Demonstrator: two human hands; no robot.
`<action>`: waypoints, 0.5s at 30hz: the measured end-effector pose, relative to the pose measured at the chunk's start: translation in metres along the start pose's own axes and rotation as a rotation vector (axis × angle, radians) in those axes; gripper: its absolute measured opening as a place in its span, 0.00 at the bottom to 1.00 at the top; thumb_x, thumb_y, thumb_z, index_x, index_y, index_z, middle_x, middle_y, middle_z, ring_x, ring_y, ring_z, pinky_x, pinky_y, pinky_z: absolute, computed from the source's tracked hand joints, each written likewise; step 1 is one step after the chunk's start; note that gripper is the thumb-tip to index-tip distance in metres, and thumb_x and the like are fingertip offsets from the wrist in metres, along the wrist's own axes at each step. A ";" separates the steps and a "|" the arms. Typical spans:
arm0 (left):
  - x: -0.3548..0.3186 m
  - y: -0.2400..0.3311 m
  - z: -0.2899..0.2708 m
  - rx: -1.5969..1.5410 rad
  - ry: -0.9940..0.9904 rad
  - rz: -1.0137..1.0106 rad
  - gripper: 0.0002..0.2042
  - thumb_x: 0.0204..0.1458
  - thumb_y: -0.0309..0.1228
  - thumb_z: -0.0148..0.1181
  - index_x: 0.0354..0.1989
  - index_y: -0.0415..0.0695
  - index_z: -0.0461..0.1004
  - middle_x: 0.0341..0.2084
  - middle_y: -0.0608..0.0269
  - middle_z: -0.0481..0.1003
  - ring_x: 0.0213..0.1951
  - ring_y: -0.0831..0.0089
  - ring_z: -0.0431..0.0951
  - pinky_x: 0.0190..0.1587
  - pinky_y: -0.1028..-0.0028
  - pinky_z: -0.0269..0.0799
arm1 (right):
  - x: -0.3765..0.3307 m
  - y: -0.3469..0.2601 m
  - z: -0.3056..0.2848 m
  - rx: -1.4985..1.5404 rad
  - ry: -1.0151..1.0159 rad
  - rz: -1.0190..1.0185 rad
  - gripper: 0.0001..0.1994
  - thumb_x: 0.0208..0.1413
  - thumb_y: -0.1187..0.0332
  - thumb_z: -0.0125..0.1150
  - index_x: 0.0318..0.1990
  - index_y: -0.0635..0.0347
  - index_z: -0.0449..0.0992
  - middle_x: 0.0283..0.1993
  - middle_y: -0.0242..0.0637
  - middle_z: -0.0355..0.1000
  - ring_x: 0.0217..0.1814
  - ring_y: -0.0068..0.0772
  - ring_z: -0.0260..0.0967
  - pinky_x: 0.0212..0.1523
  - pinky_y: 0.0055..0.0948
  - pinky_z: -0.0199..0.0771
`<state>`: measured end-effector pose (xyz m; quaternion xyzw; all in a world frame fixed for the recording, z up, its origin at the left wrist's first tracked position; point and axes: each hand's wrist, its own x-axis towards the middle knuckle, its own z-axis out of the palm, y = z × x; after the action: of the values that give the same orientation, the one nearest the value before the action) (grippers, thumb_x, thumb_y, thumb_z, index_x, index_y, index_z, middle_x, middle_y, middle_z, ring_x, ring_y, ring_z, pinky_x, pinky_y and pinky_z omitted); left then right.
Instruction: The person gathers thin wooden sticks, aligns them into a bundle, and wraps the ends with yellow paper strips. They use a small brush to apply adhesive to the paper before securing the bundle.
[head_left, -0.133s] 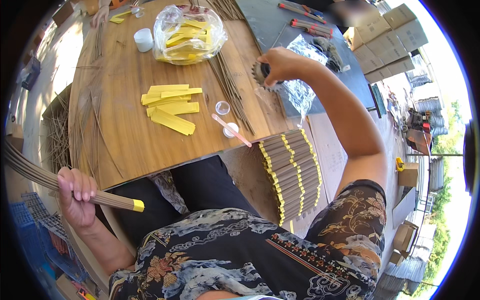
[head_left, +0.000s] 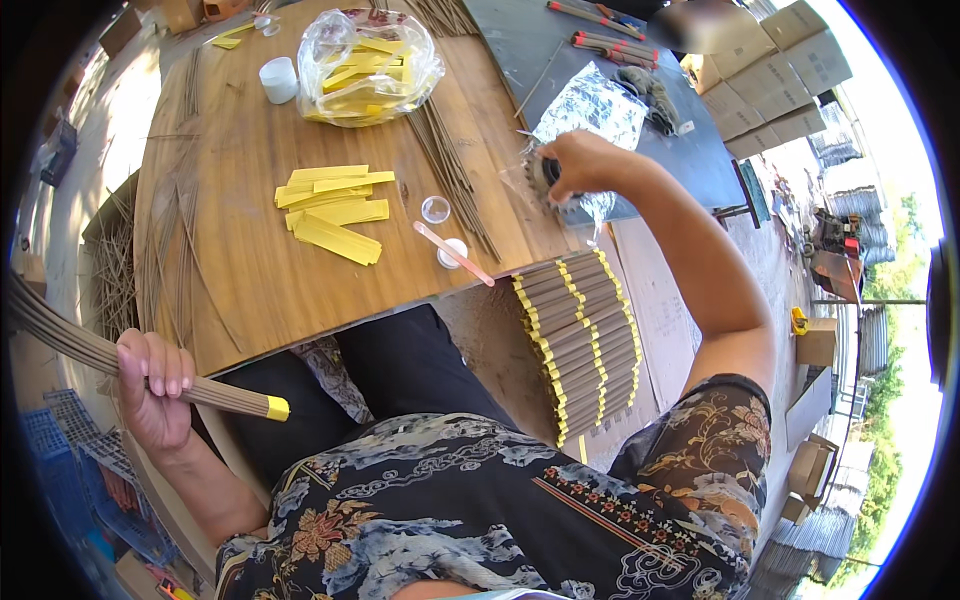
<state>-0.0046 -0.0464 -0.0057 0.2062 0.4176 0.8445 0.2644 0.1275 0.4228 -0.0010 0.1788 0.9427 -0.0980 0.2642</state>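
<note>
Right hand [head_left: 580, 160] slightly lower, fingers around dark bundle [head_left: 545, 178]; left hand [head_left: 155, 385] gripping stick bundle [head_left: 120, 362].

Bright daylight, overexposed sky at 3 o'clock, glare on plastic bag [head_left: 368, 62] at 12, fisheye bending and black vignette at rim, blurred patch at 1 o'clock.

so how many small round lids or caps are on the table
3: a white cap near the plastic bag, a clear one by the yellow strips, a white one under the pink stick. Others may be hidden.
</note>
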 end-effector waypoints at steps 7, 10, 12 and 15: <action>-0.001 -0.002 0.015 0.030 -0.015 -0.021 0.14 0.56 0.37 0.46 0.20 0.47 0.56 0.11 0.71 0.57 0.14 0.81 0.57 0.21 0.79 0.58 | -0.013 0.043 0.049 -0.028 0.024 0.044 0.31 0.26 0.68 0.66 0.47 0.66 0.69 0.33 0.51 0.71 0.38 0.46 0.69 0.40 0.33 0.68; -0.003 -0.003 0.018 0.037 -0.022 -0.028 0.14 0.56 0.37 0.46 0.20 0.47 0.57 0.11 0.71 0.57 0.14 0.80 0.57 0.21 0.79 0.58 | -0.009 0.051 0.055 -0.038 0.023 0.050 0.29 0.26 0.68 0.66 0.44 0.66 0.71 0.34 0.51 0.71 0.38 0.48 0.68 0.40 0.34 0.68; -0.005 -0.003 0.020 0.040 -0.024 -0.033 0.14 0.56 0.37 0.46 0.20 0.47 0.57 0.12 0.71 0.57 0.14 0.80 0.57 0.21 0.79 0.58 | -0.009 0.052 0.056 -0.065 0.057 0.045 0.21 0.26 0.67 0.66 0.35 0.64 0.72 0.33 0.48 0.71 0.38 0.46 0.69 0.39 0.35 0.69; -0.007 -0.003 0.024 0.042 -0.025 -0.034 0.14 0.56 0.37 0.46 0.20 0.47 0.57 0.12 0.71 0.57 0.14 0.80 0.57 0.21 0.79 0.58 | -0.008 0.053 0.060 -0.105 0.111 0.026 0.18 0.27 0.66 0.66 0.30 0.63 0.73 0.33 0.46 0.71 0.38 0.45 0.69 0.39 0.36 0.69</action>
<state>0.0154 -0.0352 0.0042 0.2150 0.4353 0.8284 0.2794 0.1827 0.4524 -0.0518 0.1820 0.9574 -0.0347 0.2216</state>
